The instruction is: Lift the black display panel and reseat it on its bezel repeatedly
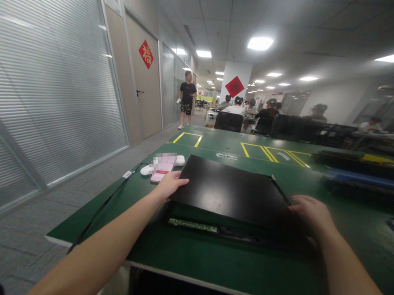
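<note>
A thin, dark LCD panel (228, 190) is held tilted over the green table. My left hand (170, 184) grips its left edge, thumb on top and the other fingers underneath. At the right edge, my right hand (311, 209) closes on the panel with its fingertips, slightly blurred. Below the near edge of the panel shows a narrow green circuit board strip (192, 225); how it joins the panel cannot be made out. Just beyond my left hand lies a phone (165, 163) with a pink screen, beside a white rounded object (145, 170).
The green table (98, 223) carries yellow tape outlines (187, 134). A black cable (101, 205) runs over its left edge. Blurred dark and blue long items (360, 180) lie at right. A person (187, 95) walks in the aisle; others sit behind black chairs (228, 121).
</note>
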The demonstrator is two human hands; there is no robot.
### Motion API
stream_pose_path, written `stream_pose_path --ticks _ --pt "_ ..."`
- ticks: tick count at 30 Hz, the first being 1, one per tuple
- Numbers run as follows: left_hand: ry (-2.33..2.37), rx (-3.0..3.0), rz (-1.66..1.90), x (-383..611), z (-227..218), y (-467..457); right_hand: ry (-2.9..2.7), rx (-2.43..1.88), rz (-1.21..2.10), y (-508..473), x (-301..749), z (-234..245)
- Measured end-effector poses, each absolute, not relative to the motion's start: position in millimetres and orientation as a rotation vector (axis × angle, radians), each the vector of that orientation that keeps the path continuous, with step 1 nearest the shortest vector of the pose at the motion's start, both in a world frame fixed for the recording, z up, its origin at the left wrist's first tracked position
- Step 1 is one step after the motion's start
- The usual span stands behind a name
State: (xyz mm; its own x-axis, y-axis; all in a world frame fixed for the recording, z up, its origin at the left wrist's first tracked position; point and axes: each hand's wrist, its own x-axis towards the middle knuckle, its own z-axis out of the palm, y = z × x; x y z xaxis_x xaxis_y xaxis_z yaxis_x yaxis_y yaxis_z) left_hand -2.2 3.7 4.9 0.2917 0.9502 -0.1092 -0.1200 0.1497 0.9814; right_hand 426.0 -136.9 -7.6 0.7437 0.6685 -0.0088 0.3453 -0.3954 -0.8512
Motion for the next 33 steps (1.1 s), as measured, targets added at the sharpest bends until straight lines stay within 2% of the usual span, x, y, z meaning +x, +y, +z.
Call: stream_pose_path --ticks 33 --pt "0.978 1.162 0.923 5.1 -2.7 -1.3 -0.851 -2.273 0.308 -135.7 442.7 -15.5"
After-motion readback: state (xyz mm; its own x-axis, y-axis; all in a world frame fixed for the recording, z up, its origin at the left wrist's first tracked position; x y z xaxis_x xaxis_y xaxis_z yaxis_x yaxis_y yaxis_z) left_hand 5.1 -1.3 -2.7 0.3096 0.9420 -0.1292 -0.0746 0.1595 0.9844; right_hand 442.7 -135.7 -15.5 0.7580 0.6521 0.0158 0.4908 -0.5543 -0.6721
